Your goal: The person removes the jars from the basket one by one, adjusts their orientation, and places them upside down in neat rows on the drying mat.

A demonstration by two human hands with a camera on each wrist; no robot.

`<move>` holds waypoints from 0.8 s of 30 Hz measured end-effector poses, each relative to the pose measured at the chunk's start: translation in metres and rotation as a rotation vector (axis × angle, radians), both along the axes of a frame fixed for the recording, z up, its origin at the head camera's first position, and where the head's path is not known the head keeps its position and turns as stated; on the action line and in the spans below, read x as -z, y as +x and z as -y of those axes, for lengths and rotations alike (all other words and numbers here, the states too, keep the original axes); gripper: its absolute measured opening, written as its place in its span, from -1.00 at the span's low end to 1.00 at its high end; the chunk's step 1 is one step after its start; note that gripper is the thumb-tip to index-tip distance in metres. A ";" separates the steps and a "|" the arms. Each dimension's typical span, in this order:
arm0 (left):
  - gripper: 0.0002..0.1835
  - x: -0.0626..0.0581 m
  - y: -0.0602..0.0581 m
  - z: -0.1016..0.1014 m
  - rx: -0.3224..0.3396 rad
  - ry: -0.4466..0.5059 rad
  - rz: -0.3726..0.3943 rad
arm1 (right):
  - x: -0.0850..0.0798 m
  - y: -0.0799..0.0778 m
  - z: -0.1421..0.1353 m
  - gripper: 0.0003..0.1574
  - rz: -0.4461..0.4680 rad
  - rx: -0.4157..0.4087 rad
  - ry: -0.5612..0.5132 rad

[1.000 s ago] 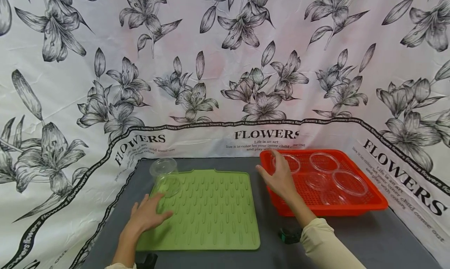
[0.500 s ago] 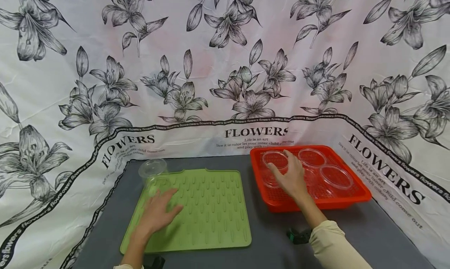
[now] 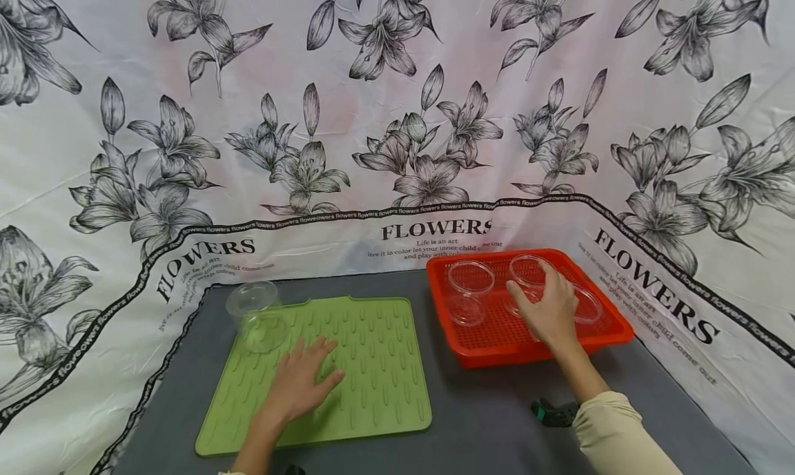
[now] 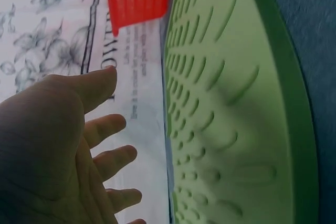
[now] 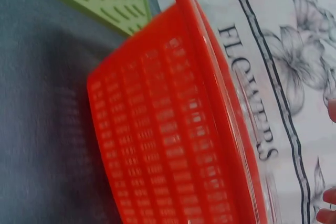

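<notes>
My left hand (image 3: 301, 378) hovers over the green mat (image 3: 373, 364) with fingers spread and nothing in them; the left wrist view shows the same spread fingers (image 4: 113, 161) beside the ridged mat surface (image 4: 231, 103). Over the red basket (image 3: 478, 356) is my right hand (image 3: 549, 309), thumb and fingers apart. It overlaps a clear plastic cup (image 3: 528, 259) and part of another clear cup (image 3: 590, 313). A further clear cup (image 3: 470, 292) stands at the basket's left side. In the right wrist view only fingertips (image 5: 329, 196) show, beyond the basket rim (image 5: 210, 72).
One clear plastic cup (image 3: 254, 316) stands at the mat's far-left corner. The grey table (image 3: 472, 427) runs between mat and basket. A flower-printed cloth (image 3: 373, 137) hangs behind and along both sides.
My right hand has moved rightward across the basket, from its left edge to the cups at its right. The left hand has shifted right over the mat. The head view has turned right.
</notes>
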State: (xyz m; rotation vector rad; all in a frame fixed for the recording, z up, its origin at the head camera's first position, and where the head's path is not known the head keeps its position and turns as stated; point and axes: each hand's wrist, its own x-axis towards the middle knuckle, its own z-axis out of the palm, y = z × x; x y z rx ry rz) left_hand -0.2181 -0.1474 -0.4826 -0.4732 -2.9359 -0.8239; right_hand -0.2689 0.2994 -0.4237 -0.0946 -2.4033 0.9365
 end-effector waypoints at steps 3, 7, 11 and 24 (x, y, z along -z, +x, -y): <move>-0.37 0.000 0.001 -0.008 0.014 -0.013 0.009 | -0.002 0.004 -0.014 0.04 0.037 0.054 -0.002; -0.38 -0.001 0.005 -0.023 0.044 -0.005 -0.023 | -0.002 0.009 -0.032 0.14 0.121 0.141 0.026; -0.40 -0.002 0.008 -0.039 0.065 0.001 -0.070 | 0.000 0.013 -0.049 0.28 0.227 0.214 0.060; -0.37 -0.014 0.003 -0.087 0.084 0.031 -0.227 | 0.012 0.020 -0.080 0.57 0.398 0.270 0.088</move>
